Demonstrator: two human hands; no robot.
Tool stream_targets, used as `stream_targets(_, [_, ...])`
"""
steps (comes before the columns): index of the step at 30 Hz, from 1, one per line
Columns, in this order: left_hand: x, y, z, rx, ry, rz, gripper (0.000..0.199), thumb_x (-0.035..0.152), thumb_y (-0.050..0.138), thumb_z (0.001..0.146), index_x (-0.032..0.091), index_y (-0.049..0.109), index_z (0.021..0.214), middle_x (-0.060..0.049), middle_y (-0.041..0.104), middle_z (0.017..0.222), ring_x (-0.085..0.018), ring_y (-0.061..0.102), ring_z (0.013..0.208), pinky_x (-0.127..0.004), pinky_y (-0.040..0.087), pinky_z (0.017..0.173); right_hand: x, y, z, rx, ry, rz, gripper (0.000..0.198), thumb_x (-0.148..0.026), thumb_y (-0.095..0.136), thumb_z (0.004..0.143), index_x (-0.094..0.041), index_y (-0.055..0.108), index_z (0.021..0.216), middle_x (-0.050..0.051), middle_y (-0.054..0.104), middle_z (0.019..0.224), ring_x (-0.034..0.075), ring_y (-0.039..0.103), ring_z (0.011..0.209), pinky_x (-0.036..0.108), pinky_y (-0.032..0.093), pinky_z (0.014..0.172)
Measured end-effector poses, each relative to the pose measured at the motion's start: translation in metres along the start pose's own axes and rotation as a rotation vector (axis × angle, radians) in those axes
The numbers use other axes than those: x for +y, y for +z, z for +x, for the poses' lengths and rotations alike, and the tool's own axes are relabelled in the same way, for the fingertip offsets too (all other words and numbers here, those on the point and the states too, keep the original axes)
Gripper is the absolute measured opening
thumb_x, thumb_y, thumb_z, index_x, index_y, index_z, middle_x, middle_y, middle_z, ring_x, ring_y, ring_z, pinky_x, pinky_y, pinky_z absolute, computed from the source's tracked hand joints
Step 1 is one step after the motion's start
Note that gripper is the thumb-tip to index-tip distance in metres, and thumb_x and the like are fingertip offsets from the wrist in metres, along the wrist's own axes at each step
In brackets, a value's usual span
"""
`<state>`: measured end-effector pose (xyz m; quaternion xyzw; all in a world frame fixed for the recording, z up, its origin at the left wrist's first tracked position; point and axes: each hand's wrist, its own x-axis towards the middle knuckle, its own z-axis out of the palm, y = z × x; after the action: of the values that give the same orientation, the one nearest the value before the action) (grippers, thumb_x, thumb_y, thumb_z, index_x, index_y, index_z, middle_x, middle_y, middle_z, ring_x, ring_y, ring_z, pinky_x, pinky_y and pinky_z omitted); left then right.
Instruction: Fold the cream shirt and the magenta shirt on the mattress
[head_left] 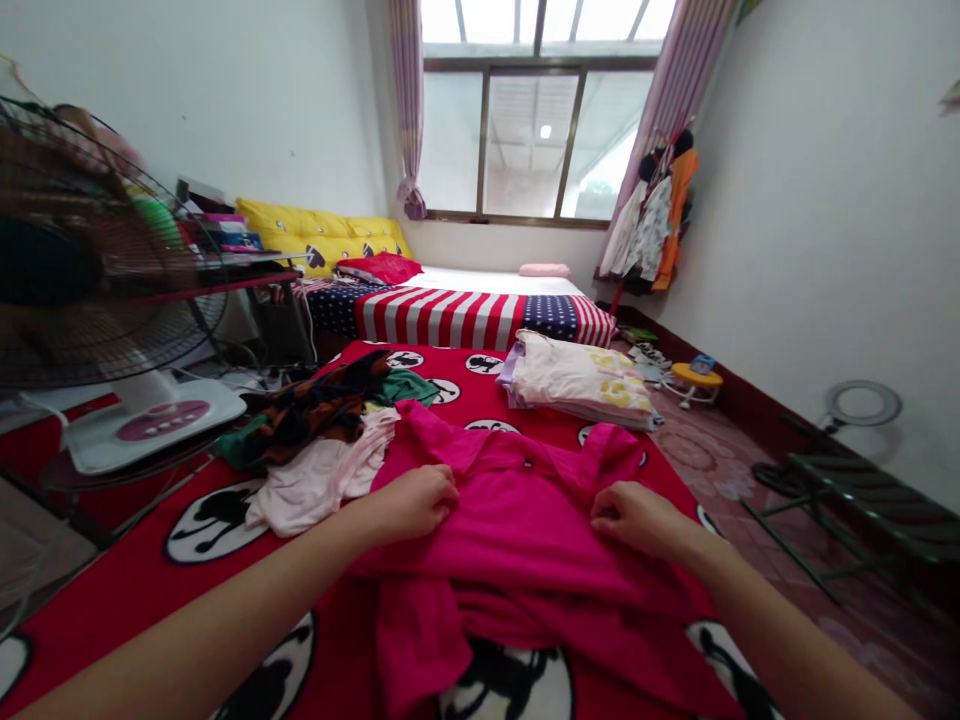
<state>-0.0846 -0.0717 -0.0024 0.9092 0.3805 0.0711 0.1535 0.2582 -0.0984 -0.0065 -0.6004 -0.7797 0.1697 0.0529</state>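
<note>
A bright pink shirt (517, 520) lies spread over the red patterned bedcover (330, 630), its collar side away from me and one sleeve hanging toward me at the left. My left hand (420, 500) is closed with its fingers pinching the shirt's cloth near the left side. On the right, my right hand (630, 515) also has curled fingers gripping the same shirt. Left of the shirt sit a crumpled pale pink garment (315, 485) and a dark camouflage-like garment (322, 405). Beyond it, to the right, rests a stack of folded clothes (581, 375), a cream one on top.
A fan (150, 420) stands close on the left, beside a cluttered small table (255, 270). Behind is a bed with a striped, starred cover (457, 315). At right are a folding stool (870, 500), a ring light (862, 402) and a round yellow stool (696, 377).
</note>
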Motion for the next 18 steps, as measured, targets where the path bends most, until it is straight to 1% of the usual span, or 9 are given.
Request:
stream_targets(2, [-0.005,0.005,0.016,-0.013,-0.005,0.072,0.028,0.014,0.048,0.078,0.015,0.068,0.098,-0.012,0.064,0.114,-0.022,0.059,0.106,-0.028,0.044,0.092,0.003,-0.002,0.017,-0.034,-0.023,0.126,0.018,-0.026,0.059,0.069,-0.019,0.074,0.077,0.007,0.073,0.079,0.022,0.067,0.074,0.028,0.049,0.066])
stream_targets(3, [-0.009,0.004,0.024,-0.002,-0.023,0.097,0.037,0.014,0.049,0.078,0.013,0.063,0.111,-0.014,0.056,0.129,-0.023,0.053,0.118,-0.030,0.041,0.099,0.006,-0.006,0.026,0.011,-0.037,0.248,0.024,-0.030,0.061,0.068,-0.020,0.073,0.087,0.008,0.073,0.089,0.024,0.067,0.082,0.030,0.051,0.070])
stream_targets(5, [-0.017,-0.002,0.041,0.089,-0.082,0.123,0.058,0.015,0.052,0.076,0.009,0.046,0.133,-0.018,0.033,0.149,-0.026,0.034,0.136,-0.034,0.032,0.109,0.015,-0.015,0.042,0.219,-0.050,0.516,0.051,-0.039,0.065,0.067,-0.022,0.064,0.115,0.009,0.065,0.121,0.026,0.062,0.106,0.033,0.052,0.083])
stream_targets(7, [-0.022,-0.009,0.055,0.259,-0.153,0.132,0.068,0.014,0.053,0.075,0.004,0.035,0.140,-0.020,0.020,0.153,-0.029,0.021,0.141,-0.038,0.026,0.113,0.022,-0.022,0.053,0.494,-0.011,0.672,0.073,-0.044,0.066,0.067,-0.021,0.048,0.133,0.011,0.047,0.141,0.027,0.052,0.122,0.036,0.048,0.093])
stream_targets(8, [-0.023,-0.011,0.061,0.355,-0.175,0.126,0.067,0.015,0.052,0.077,0.003,0.035,0.140,-0.021,0.020,0.153,-0.029,0.021,0.141,-0.039,0.025,0.113,0.024,-0.024,0.054,0.597,0.020,0.683,0.074,-0.044,0.065,0.068,-0.019,0.046,0.135,0.012,0.046,0.142,0.027,0.051,0.124,0.037,0.047,0.095])
stream_targets(10, [-0.020,-0.010,0.065,0.462,-0.138,0.087,0.055,0.018,0.048,0.083,0.005,0.042,0.136,-0.019,0.032,0.149,-0.026,0.033,0.137,-0.037,0.029,0.112,0.027,-0.021,0.051,0.692,0.071,0.593,0.060,-0.041,0.060,0.072,-0.016,0.054,0.126,0.014,0.056,0.130,0.027,0.056,0.116,0.039,0.047,0.094])
stream_targets(13, [-0.014,0.005,0.061,0.299,0.001,0.031,0.045,0.030,0.039,0.092,0.016,0.051,0.133,-0.011,0.051,0.138,-0.020,0.048,0.127,-0.032,0.035,0.108,0.035,-0.006,0.035,0.637,0.053,0.346,0.031,-0.035,0.054,0.077,-0.017,0.067,0.099,0.011,0.068,0.105,0.025,0.063,0.100,0.040,0.048,0.092])
stream_targets(16, [-0.021,0.026,0.054,0.076,-0.083,0.079,0.058,0.049,0.043,0.090,0.024,0.038,0.143,-0.010,0.035,0.150,-0.028,0.030,0.138,-0.046,0.027,0.111,0.053,0.008,0.021,0.639,0.038,0.166,0.024,-0.028,0.053,0.076,-0.016,0.068,0.090,0.011,0.067,0.104,0.025,0.061,0.101,0.040,0.044,0.095])
stream_targets(18, [-0.030,0.039,0.054,0.065,-0.202,0.134,0.065,0.056,0.040,0.089,0.026,0.033,0.145,-0.010,0.022,0.155,-0.032,0.016,0.142,-0.053,0.020,0.111,0.071,0.011,0.017,0.708,0.166,0.148,0.026,-0.026,0.053,0.074,-0.015,0.067,0.093,0.013,0.065,0.107,0.025,0.060,0.102,0.040,0.043,0.096])
